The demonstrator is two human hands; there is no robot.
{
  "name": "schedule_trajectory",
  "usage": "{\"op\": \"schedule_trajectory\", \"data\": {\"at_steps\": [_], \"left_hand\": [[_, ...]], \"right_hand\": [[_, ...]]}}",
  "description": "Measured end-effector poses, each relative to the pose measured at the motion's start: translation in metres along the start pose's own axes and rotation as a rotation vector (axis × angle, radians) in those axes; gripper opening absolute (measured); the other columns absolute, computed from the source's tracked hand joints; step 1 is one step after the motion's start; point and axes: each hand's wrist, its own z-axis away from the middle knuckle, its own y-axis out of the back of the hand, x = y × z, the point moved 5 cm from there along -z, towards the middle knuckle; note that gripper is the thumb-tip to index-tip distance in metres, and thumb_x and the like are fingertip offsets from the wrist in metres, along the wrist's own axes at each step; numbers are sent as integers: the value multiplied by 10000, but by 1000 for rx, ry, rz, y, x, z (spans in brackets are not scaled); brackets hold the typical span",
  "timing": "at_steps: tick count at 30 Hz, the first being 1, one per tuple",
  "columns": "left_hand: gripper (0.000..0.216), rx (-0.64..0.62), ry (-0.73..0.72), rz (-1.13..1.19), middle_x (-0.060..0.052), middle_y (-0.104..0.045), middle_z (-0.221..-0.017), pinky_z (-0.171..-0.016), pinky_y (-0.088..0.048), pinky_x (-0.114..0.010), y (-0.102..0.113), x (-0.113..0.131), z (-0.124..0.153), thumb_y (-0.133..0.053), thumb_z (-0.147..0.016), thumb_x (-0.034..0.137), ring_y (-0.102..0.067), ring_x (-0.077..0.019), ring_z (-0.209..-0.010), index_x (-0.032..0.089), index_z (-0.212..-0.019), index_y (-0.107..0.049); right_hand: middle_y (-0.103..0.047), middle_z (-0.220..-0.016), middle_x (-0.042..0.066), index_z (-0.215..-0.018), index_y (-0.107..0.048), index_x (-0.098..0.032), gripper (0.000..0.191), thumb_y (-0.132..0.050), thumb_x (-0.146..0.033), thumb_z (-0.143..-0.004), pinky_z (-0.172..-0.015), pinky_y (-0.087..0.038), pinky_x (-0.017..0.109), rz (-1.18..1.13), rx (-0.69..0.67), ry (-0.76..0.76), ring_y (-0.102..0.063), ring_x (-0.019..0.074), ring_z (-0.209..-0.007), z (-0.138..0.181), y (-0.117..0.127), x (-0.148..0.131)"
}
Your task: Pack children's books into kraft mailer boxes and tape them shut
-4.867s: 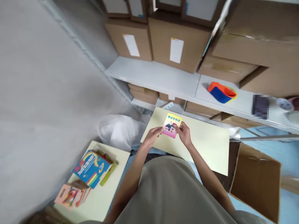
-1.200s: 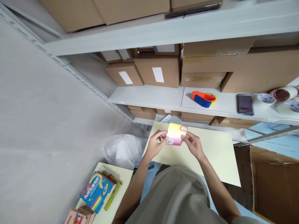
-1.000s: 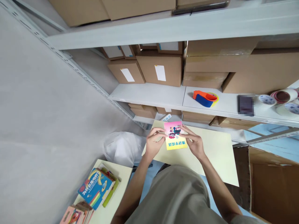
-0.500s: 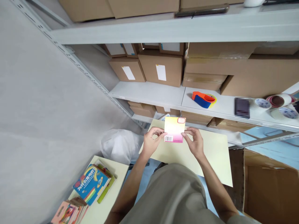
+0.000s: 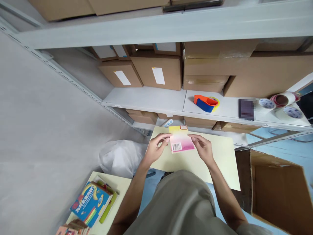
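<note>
A small square booklet [image 5: 181, 141], yellow at the top and pink below with a barcode at its lower left, is held up above a pale yellow table [image 5: 215, 153]. My left hand [image 5: 157, 147] has the booklet's left edge between thumb and fingertips. On the opposite side, my right hand [image 5: 203, 148] pinches the right edge. The booklet tilts a little, its barcode side facing me. Whatever is on its other side is hidden.
Grey shelving [image 5: 151, 99] with cardboard boxes [image 5: 158, 71] rises ahead. An orange and blue tape dispenser [image 5: 206, 103] and tape rolls [image 5: 266, 103] sit on it. Books [image 5: 91, 202] lie on a side table at left, near a white bag [image 5: 119, 156]. An open carton [image 5: 276, 186] stands right.
The booklet has tipped back and turned slightly between both hands, its lower edge now slanting. My view has shifted, so the shelf and side table appear further left.
</note>
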Motion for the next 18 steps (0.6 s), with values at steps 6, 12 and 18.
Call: {"op": "schedule_trajectory", "data": {"at_steps": [6, 12, 18], "left_hand": [[395, -121, 147, 37, -50, -780, -782, -743, -589, -277, -18, -24, -14, -752, -968, 580, -731, -184, -758, 192, -914, -804], [484, -122, 279, 6, 30, -584, -576, -539, -415, -241, -26, -62, -14, -681, -978, 650, -537, -129, -534, 189, -853, -759], [252, -171, 246, -577, -26, -783, -781, -679, -451, -274, -27, -96, -1, -624, -1067, 391, -704, -194, -717, 250, -1051, -833]], "right_hand": [[-786, -677, 57, -788, -743, -228, 487, -827, -699, -877, -611, -563, 316, -19, -67, -196, -682, 198, -582, -3, -3, 15], [-667, -543, 21, -729, -659, -235, 633, -696, -838, -915, -507, -402, 281, 108, -160, -303, -495, 146, -466, 0, -12, 44], [-762, -1169, 136, -1428, -734, -221, 568, -656, -629, -1040, -602, -485, 308, 872, -84, -80, -685, 204, -731, -5, -11, 70]]}}
